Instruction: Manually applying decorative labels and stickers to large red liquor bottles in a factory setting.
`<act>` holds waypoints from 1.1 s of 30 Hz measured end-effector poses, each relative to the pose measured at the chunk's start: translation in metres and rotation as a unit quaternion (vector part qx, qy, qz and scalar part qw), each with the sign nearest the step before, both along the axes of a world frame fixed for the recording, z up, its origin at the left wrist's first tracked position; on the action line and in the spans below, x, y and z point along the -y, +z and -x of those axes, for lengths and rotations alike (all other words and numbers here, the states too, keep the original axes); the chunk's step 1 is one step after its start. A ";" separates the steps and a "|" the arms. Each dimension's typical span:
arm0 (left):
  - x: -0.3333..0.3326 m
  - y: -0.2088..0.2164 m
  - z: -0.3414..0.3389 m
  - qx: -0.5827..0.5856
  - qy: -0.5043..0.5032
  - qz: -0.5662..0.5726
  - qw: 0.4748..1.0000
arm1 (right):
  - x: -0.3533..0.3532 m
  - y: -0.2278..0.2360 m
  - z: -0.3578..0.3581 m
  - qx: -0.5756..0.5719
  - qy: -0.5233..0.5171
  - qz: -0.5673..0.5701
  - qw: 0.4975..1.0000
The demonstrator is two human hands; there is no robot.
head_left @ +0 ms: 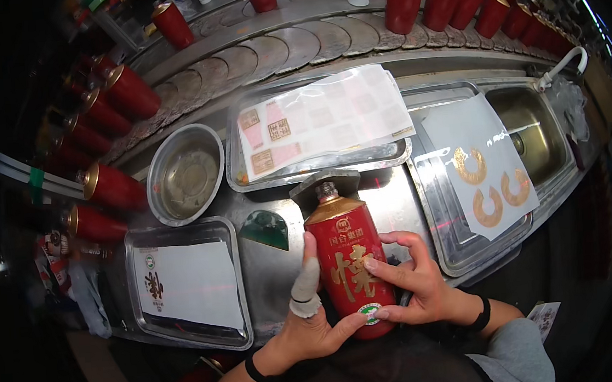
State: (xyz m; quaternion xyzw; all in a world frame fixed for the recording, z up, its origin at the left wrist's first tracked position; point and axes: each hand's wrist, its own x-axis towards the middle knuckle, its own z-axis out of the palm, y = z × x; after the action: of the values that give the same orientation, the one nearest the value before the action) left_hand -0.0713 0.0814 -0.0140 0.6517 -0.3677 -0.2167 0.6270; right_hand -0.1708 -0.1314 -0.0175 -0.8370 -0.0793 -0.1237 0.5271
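Gripping a red bottle (345, 266) from both sides, the left hand (308, 326) curls round its lower left flank, the thumb wearing a grey finger cot, the forefinger pressing a small round green-and-white sticker near the base; the right hand (415, 283) lies flat on the right flank, fingers spread across the large gold label. The bottle lies on the steel counter (269, 271) just ahead of the person, long axis running six to twelve o'clock, gold shoulder and bare neck pointing to twelve against a grey block (325, 183). At ten o'clock sits a round steel bowl (185, 172); at nine a tray (185, 284) with a white sheet bearing a small label. At twelve, another tray (311, 168) carries a sheet of pink and gold square stickers. At two o'clock a white sheet (481, 161) shows three gold crescent collars. More red bottles (442, 0) line the conveyor beyond
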 end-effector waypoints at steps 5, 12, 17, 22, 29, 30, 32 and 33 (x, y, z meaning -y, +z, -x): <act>0.001 -0.005 -0.005 -0.085 -0.040 0.001 0.996 | -0.002 0.007 0.002 -0.020 0.000 0.037 0.999; -0.006 -0.015 -0.004 -0.086 -0.029 0.046 0.995 | -0.002 0.018 -0.002 -0.017 0.003 0.027 0.999; -0.007 -0.014 0.000 0.130 -0.004 0.039 0.991 | -0.002 0.021 -0.004 -0.029 0.002 0.062 0.998; -0.002 -0.014 0.001 0.130 0.011 0.045 0.990 | -0.004 0.022 -0.007 -0.012 0.002 0.071 0.997; -0.004 -0.015 0.002 0.135 0.018 0.039 0.990 | -0.005 0.023 -0.006 -0.012 0.002 0.096 0.995; -0.004 -0.015 0.003 0.134 0.018 0.040 0.990 | -0.005 0.023 -0.006 -0.012 0.001 0.097 0.995; -0.003 -0.016 0.003 0.140 0.021 0.039 0.989 | -0.005 0.023 -0.006 -0.008 0.002 0.101 0.995; -0.003 -0.016 0.004 0.145 0.022 0.039 0.988 | -0.005 0.023 -0.006 -0.005 0.003 0.104 0.995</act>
State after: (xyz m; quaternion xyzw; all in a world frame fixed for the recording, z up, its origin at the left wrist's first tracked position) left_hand -0.0751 0.0845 -0.0300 0.6593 -0.4482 -0.0918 0.5967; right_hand -0.1645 -0.1262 0.0054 -0.8875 -0.0916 -0.1087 0.4384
